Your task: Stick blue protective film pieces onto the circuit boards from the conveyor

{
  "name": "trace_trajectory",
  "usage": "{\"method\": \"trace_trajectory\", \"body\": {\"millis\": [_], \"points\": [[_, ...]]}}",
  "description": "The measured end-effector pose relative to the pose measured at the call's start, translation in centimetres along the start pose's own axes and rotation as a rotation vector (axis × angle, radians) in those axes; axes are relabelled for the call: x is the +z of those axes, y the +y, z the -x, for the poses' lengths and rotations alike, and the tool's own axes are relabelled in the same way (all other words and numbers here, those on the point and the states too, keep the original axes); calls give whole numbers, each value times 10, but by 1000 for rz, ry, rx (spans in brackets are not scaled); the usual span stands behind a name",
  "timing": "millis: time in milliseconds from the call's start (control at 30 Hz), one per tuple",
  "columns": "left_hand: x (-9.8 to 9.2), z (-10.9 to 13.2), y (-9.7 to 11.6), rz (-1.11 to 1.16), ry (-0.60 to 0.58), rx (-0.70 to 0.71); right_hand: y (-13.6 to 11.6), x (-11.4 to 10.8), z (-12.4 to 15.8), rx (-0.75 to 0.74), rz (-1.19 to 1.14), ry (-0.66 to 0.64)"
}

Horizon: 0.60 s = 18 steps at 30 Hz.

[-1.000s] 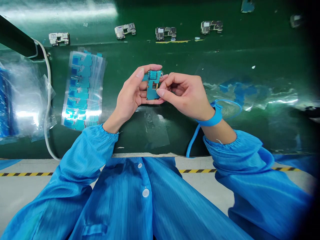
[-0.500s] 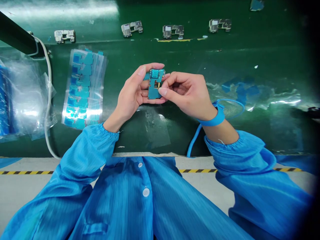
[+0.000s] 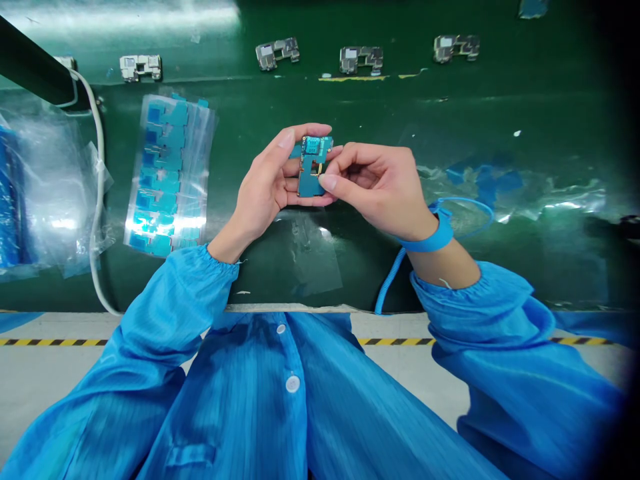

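Note:
A small circuit board (image 3: 311, 186) with a blue-green surface stands upright between my hands, above the green bench. My left hand (image 3: 267, 177) closes on its left side, thumb at the upper edge and fingers behind it. Against the board's right edge, the thumb and bent forefinger of my right hand (image 3: 377, 187) are pinched together. Whether a bit of film lies between those fingertips is hidden. A metal-coloured contact block (image 3: 313, 146) sits near the board's top. On my right wrist is a blue strap (image 3: 433, 235) with a coiled cord.
Left of my hands lies a clear sheet of blue die-cut stickers (image 3: 165, 177). Several circuit boards (image 3: 361, 60) are spaced along the far strip. Plastic bags (image 3: 55, 200) and a white cable (image 3: 100, 200) are at far left. Crumpled clear film (image 3: 540, 190) lies at right.
The boards on the far strip have shifted to the right. Both hands keep nearly the same grip on the held board, which appears slightly farther right in view.

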State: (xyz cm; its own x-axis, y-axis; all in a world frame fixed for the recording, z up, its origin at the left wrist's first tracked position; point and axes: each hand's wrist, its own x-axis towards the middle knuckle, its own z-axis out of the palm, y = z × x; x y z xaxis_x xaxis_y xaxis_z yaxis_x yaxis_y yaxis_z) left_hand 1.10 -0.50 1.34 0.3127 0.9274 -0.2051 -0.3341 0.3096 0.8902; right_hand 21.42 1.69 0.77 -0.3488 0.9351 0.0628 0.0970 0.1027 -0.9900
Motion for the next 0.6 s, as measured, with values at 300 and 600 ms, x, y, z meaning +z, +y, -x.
{"method": "trace_trajectory", "body": {"millis": [300, 600], "points": [[1, 0, 0, -33, 29, -28, 1, 1, -1, -1, -13, 6], [0, 0, 0, -24, 21, -22, 3, 0, 0, -12, 6, 2]]}}
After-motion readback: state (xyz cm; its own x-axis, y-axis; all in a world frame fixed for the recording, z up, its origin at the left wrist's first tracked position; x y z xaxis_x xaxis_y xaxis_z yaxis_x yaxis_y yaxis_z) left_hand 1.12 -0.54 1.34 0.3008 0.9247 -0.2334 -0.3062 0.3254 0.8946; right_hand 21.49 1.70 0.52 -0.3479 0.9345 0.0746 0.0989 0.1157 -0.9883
